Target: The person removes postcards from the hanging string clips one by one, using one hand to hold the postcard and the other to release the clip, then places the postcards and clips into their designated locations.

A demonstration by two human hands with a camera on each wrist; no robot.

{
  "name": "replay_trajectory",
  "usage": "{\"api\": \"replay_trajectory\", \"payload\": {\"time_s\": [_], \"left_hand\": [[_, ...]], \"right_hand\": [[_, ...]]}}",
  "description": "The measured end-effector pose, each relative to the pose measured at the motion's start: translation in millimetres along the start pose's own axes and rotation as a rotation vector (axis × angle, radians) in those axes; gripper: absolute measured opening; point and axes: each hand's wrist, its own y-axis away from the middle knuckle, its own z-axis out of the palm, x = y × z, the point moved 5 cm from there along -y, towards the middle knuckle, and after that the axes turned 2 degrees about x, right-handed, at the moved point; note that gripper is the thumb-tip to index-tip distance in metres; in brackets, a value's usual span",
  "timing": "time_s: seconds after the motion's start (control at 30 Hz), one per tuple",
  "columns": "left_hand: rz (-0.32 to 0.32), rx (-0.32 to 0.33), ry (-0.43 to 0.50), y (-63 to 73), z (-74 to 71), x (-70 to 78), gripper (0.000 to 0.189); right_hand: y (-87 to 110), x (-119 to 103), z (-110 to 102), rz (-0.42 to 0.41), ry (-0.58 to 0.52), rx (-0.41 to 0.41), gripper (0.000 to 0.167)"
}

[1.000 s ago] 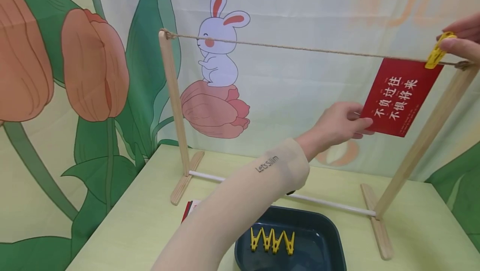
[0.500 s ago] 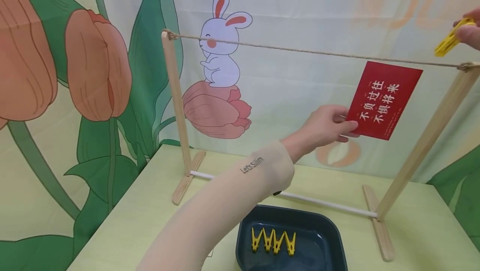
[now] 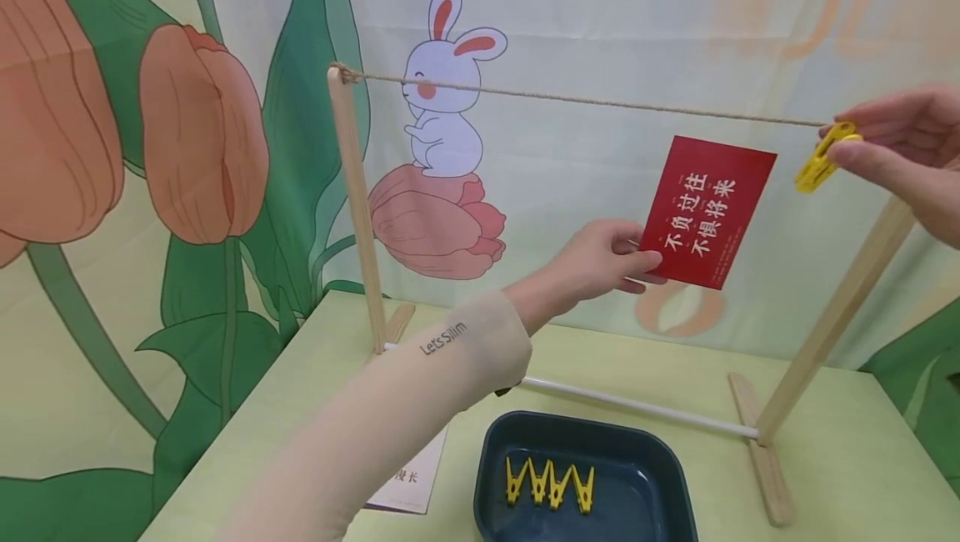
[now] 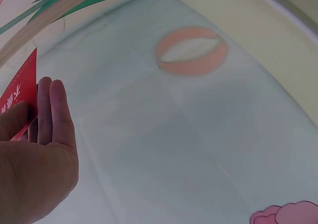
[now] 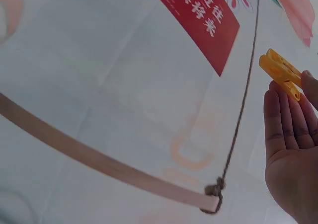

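Observation:
In the head view my left hand point(image 3: 600, 258) pinches the lower left corner of a red card point(image 3: 708, 213) with white Chinese characters. The card is tilted, and its top edge sits a little below the twine point(image 3: 585, 100). My right hand point(image 3: 907, 150) holds a yellow clothespin point(image 3: 825, 158) between thumb and fingers, to the right of the card and apart from it. The right wrist view shows the clothespin point(image 5: 280, 72) beside the twine point(image 5: 243, 100). In the left wrist view the thumb lies over the card point(image 4: 22, 92).
The twine runs between two wooden posts point(image 3: 356, 208), joined low down by a white rod point(image 3: 637, 400). A dark blue tray point(image 3: 671, 475) on the table holds several yellow clothespins point(image 3: 555, 488). Partly under the left sleeve lies a pale printed card point(image 3: 412, 479).
The red card has moved left and down, away from the right post and the twine. The clothespin came off the card's corner with my right hand, then moved left and lower.

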Motion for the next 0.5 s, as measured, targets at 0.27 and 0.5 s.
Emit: {"api": "replay_trajectory", "payload": {"time_s": [0.27,0.5], "left_hand": [[-0.038,0.010,-0.021,18.2,-26.0,-13.4,0.028],[-0.082,0.014,-0.048,36.6,-47.2,-24.2,0.030]], "right_hand": [[37.1,-38,39,0.103,0.112,-0.164,0.026],[53.0,-33,61,0.182,0.122,-0.254,0.028]]}}
